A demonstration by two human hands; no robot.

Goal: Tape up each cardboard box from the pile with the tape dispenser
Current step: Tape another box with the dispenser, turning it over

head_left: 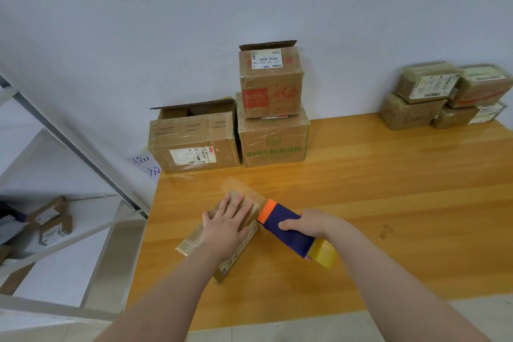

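A small flat cardboard box [191, 241] lies on the wooden table [388, 203] near its left front. My left hand [227, 226] presses flat on top of the box with straight fingers. My right hand [305, 223] grips a tape dispenser [288, 230], dark blue with an orange tip and a yellowish tape roll at its rear. The orange tip touches the box's far right edge. A clear strip of tape [241, 189] runs from that edge onto the table beyond the box.
Three larger boxes [272, 130] stand against the wall behind, one stacked on another, two with open flaps. Several taped small boxes [444, 94] are piled at the far right. A metal shelf [69, 147] with small parcels stands to the left.
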